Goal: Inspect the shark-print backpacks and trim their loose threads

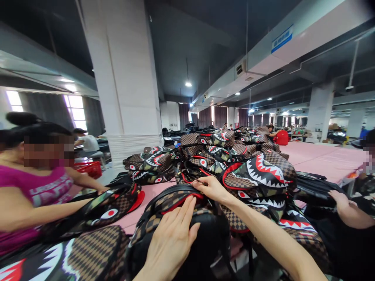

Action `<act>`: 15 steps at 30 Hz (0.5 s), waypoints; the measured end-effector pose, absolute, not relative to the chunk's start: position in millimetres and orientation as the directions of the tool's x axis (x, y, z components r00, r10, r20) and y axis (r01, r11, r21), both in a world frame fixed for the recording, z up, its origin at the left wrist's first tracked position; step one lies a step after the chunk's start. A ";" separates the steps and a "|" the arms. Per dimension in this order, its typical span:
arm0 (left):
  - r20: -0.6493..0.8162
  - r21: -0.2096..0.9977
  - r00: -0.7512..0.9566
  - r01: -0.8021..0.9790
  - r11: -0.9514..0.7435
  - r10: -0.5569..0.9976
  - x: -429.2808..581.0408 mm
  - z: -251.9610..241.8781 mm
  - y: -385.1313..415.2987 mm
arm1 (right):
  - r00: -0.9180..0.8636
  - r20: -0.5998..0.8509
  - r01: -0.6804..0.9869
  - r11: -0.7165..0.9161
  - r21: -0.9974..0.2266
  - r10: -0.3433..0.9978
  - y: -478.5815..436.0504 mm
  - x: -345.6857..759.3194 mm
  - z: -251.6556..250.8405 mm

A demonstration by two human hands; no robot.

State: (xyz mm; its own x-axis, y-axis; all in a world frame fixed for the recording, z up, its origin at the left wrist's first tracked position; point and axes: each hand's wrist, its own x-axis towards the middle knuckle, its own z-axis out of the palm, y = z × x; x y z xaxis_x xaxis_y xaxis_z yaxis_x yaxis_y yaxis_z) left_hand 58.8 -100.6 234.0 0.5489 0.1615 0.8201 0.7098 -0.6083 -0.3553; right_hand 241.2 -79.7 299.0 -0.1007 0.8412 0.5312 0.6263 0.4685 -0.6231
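A backpack with a black panel and a brown checkered top stands upright in front of me. A red-edged opening runs across its top. My left hand lies flat on it, fingers stretched out and fingertips touching the red edge. At the right end of that edge, my right hand is closed in a pinch on the top of the backpack. A small dark piece shows at its fingertips, too small to make out. Right beside it sits a stack of backpacks with shark-mouth prints, checks and camouflage.
On the left, a person in a magenta shirt handles another backpack. A person's hand rests near a black bag at right. More backpacks are piled on the pink table. A white pillar stands behind.
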 end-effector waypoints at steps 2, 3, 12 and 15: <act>0.764 -0.282 0.564 0.727 -0.626 0.312 59.6 243.8 -99.2 | -0.073 0.504 0.567 0.451 -0.689 0.861 -69.4 228.6 296.6; 0.723 -0.230 0.560 0.748 -0.623 0.404 59.5 250.1 -97.2 | -0.039 0.528 0.541 0.463 -0.702 0.848 -68.7 222.7 294.2; 0.423 0.087 0.621 0.697 -0.711 0.660 58.4 275.2 -84.8 | -0.232 0.476 0.599 0.510 -0.618 0.848 -71.3 232.7 296.2; 0.405 0.064 0.639 0.694 -0.717 0.654 58.4 268.7 -92.2 | -0.374 0.344 0.612 0.508 -0.606 0.861 -48.5 238.8 305.9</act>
